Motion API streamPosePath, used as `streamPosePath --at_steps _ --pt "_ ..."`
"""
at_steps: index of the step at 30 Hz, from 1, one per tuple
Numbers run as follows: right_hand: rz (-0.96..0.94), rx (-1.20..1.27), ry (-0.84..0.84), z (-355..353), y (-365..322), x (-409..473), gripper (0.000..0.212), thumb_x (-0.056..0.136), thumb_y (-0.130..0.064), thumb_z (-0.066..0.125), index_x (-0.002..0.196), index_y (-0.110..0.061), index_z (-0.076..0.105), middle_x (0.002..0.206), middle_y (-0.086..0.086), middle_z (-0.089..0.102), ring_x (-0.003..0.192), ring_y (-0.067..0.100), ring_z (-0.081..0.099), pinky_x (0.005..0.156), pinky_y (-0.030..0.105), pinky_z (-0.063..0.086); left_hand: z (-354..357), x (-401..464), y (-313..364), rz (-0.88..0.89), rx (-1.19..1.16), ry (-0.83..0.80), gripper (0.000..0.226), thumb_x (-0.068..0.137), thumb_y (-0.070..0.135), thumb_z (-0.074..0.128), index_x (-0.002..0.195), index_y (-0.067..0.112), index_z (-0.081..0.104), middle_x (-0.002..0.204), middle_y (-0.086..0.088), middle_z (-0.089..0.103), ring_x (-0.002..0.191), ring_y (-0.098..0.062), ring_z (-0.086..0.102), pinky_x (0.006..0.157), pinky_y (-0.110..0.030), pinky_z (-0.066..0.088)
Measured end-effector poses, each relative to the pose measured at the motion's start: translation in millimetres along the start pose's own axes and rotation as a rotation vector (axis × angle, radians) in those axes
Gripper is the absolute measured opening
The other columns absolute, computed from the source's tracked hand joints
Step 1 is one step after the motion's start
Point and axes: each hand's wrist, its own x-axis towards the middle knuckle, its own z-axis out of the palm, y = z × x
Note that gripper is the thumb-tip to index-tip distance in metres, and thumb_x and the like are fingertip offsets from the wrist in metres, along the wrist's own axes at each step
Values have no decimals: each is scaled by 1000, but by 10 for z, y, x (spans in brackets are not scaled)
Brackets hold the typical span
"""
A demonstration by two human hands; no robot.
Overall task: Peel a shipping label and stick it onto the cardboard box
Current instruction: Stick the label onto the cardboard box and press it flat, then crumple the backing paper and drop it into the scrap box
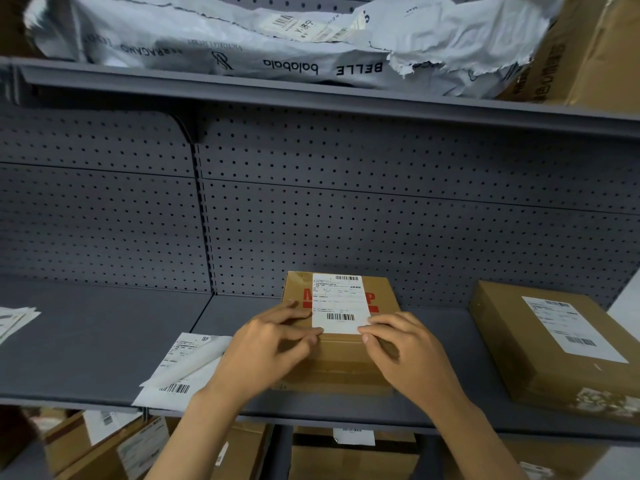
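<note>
A small cardboard box (346,362) with red print sits on the grey shelf (86,344), near its front edge. A white shipping label (339,303) with barcodes lies flat on the box top. My left hand (270,348) rests on the box's left side, its fingertips touching the label's near left corner. My right hand (405,351) lies on the right side, fingertips at the label's near right corner. Both hands press down with fingers extended and hold nothing.
Label sheets and a peeled backing paper (183,368) lie left of the box. A second labelled box (561,344) stands at the right. More papers (14,320) sit at the far left. Grey mailer bags (277,39) fill the upper shelf; boxes are stacked below.
</note>
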Motion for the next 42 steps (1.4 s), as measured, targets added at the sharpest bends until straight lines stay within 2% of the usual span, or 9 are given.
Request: streamPosePath --at_steps 7,10,15,23,27,34,38,40,42 --pt "112 -41 94 -34 -50 138 13 89 -30 70 81 -23 78 88 -19 68 91 3 58 67 24 52 -222 -64 -209 -85 -136 6 42 83 67 49 106 49 79 133 30 62 141 9 39 109 -27 43" --pt "135 -16 99 29 -201 246 8 87 -27 71 82 -25 77 87 -20 69 90 5 58 65 21 49 -413 -101 -406 -150 -105 61 25 93 49 62 111 43 78 127 26 65 127 7 51 105 -26 46" --pt "89 117 61 267 -569 522 8 88 -26 69 89 -28 78 93 -20 71 95 4 62 77 25 53 -689 -191 -796 -338 52 125 31 97 25 65 125 34 72 130 7 71 120 -18 66 92 -30 51" --pt "63 166 -93 665 -1264 937 23 93 -39 59 112 -35 71 99 -22 67 105 2 52 85 27 48 -669 -335 -1194 -478 166 -224 49 90 44 70 138 37 61 139 7 64 122 -18 64 95 -32 51" --pt "118 193 -158 830 -1513 1058 37 93 -46 54 130 -41 56 100 -26 66 110 4 50 85 35 50 -613 -455 -1338 -546 179 -272 53 87 40 72 138 35 61 133 5 68 117 -19 67 96 -36 55" --pt "115 194 -243 1135 -1825 1145 33 96 -40 51 127 -41 59 104 -23 68 112 6 52 79 34 52 -802 -592 -1470 -568 104 -68 34 92 27 69 123 39 69 103 15 77 95 -12 73 84 -34 59" --pt "133 174 -333 1325 -1934 1162 28 96 -41 50 122 -41 62 105 -21 69 102 6 61 77 32 55 -985 -588 -1513 -586 -16 136 25 95 27 68 118 36 71 87 22 70 74 13 66 66 -8 50" --pt "170 217 -353 1414 -2000 1178 29 96 -44 50 123 -39 61 105 -19 69 101 9 63 79 34 56 -1073 -580 -1488 -575 -89 241 25 96 26 68 119 34 73 88 25 68 75 23 61 63 -3 46" --pt "241 302 -358 1489 -2080 1219 33 95 -53 48 123 -38 59 104 -16 70 97 11 65 78 33 55 -1164 -575 -1423 -545 -127 327 26 93 23 72 116 35 74 91 25 70 83 20 62 65 -4 48"
